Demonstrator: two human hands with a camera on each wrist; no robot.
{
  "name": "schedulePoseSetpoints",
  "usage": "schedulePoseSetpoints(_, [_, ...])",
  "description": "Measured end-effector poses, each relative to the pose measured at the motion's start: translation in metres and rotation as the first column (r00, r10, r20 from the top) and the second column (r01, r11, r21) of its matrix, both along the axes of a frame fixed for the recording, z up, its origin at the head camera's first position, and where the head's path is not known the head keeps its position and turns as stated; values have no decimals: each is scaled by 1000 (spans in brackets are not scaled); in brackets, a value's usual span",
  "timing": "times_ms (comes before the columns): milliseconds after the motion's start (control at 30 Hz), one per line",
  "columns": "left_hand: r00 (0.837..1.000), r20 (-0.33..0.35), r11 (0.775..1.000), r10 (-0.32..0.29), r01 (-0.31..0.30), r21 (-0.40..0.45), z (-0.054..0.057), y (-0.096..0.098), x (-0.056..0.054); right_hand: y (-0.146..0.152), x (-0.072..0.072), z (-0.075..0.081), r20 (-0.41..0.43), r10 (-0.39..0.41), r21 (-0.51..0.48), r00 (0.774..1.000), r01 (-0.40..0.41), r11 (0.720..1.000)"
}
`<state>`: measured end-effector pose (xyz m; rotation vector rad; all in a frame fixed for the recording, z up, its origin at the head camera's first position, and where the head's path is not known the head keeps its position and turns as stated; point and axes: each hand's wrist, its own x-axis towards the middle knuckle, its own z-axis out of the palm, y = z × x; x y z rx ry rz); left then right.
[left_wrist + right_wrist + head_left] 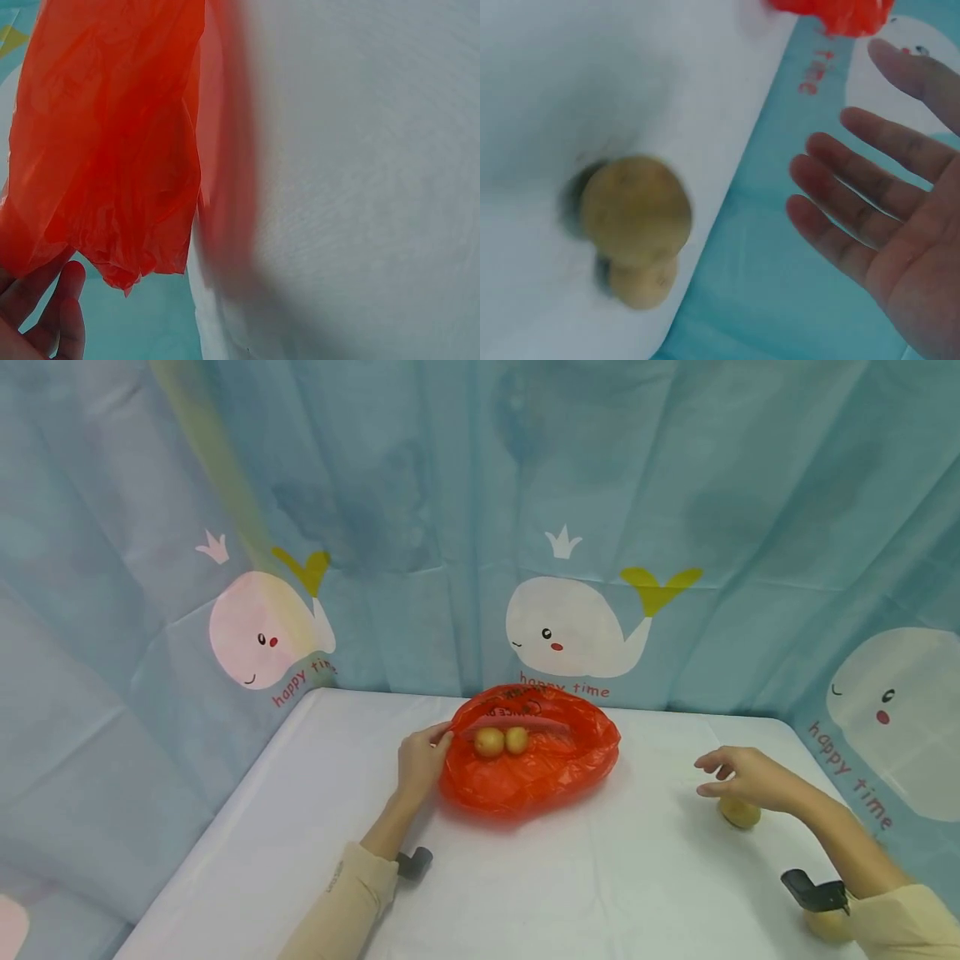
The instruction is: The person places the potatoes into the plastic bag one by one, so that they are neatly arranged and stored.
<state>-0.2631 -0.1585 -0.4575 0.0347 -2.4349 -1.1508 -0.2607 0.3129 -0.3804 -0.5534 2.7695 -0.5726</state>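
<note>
A red plastic bag (517,785) lies with its mouth spread wide on the white table. Inside it, side by side, are two yellow-brown potatoes (489,742). At the bag's left rim, my left hand (422,764) pinches the plastic between thumb and fingers; the left wrist view shows the hand's fingers (51,311) against the crumpled red edge. To the right, my right hand (753,778) hovers over a potato (739,814), its fingers loosely extended and holding nothing. The right wrist view shows the open palm beside two potatoes (636,211) on the table.
Another potato (827,927) sits near the front right, partly covered by the right wrist's black camera mount (813,891). A blue curtain (465,527) printed with whales hangs behind and beside the white table (525,885).
</note>
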Motion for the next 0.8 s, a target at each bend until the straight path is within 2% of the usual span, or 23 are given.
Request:
schedulePoseSetpoints(233, [999, 32, 1000, 10, -11, 17, 3, 1, 2, 29, 14, -6, 101, -4, -2, 995, 4, 1000])
schedulePoseSetpoints(400, [999, 34, 1000, 7, -7, 16, 3, 0, 2, 45, 24, -11, 171, -41, 32, 984, 36, 999])
schedulePoseSetpoints(633, [1000, 20, 1000, 4, -5, 9, 1, -1, 1, 62, 36, -18, 338, -91, 60, 937, 75, 995])
schedulePoseSetpoints(800, [1000, 23, 1000, 9, -10, 18, 3, -2, -1, 75, 44, -27, 380, -127, 104, 916, 94, 990])
